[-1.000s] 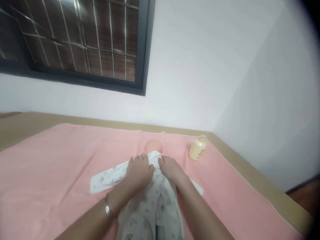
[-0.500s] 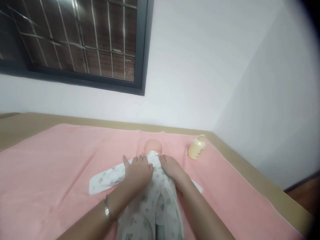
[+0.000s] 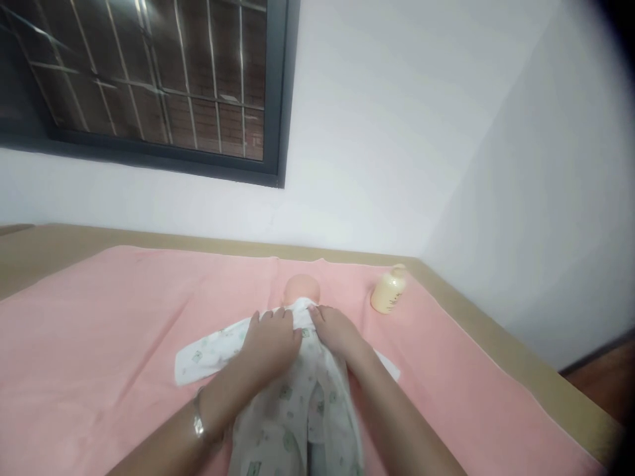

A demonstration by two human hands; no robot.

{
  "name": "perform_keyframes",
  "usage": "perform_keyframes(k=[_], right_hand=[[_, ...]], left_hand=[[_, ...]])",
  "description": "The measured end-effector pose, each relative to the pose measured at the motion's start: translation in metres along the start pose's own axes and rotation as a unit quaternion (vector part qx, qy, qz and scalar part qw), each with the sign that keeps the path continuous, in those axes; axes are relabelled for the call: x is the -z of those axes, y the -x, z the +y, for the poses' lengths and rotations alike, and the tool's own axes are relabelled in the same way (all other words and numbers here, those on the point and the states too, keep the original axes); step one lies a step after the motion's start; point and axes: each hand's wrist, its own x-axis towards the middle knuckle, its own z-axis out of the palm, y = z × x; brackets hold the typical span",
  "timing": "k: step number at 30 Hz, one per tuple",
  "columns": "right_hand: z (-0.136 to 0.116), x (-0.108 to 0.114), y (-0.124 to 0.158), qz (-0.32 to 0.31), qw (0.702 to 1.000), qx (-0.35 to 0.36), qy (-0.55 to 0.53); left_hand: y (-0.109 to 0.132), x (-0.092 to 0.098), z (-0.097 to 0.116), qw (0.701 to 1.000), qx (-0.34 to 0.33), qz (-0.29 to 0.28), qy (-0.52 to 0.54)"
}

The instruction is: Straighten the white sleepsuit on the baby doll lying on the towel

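A baby doll lies on its back on a pink towel (image 3: 124, 297), its bare head (image 3: 301, 289) pointing away from me. It wears a white garment (image 3: 292, 410) with small green prints, and one sleeve (image 3: 203, 354) is spread out to the left. My left hand (image 3: 270, 340), with a bracelet on its wrist, sits on the doll's chest with its fingers curled into the cloth just below the neck. My right hand (image 3: 337, 330) grips the other side of the garment's front at the collar. The fingertips of the two hands nearly meet.
A pale yellow pump bottle (image 3: 388, 291) stands on the towel to the right of the doll's head. The towel covers a tan surface (image 3: 520, 370) set into a corner of white walls. A barred window (image 3: 149, 86) is at the upper left.
Both hands stay at the garment's collar. My left thumb, stuck out half a second ago, has drawn in, and the view has shifted slightly.
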Motion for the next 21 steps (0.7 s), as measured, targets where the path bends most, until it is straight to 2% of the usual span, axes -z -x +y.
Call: perform_keyframes(k=[4,8,12,17,21], right_hand=[[-0.007,0.003,0.01,0.006,1.0,-0.007,0.023],[-0.021,0.008,0.024,0.015,0.999,0.01,0.043],[-0.013,0.0,0.013,0.038,0.997,0.003,0.068],[0.008,-0.011,-0.007,0.024,0.999,-0.015,0.043],[0.001,-0.006,0.002,0.028,0.998,0.012,0.056]], left_hand=[[-0.008,0.003,-0.009,0.996,0.031,-0.018,0.084],[-0.018,0.002,-0.018,0.986,0.032,-0.033,0.158],[-0.012,-0.002,-0.014,0.991,0.028,-0.023,0.126],[-0.002,-0.004,-0.008,0.996,0.008,-0.008,0.089],[-0.011,-0.003,-0.016,0.991,0.021,-0.019,0.133]])
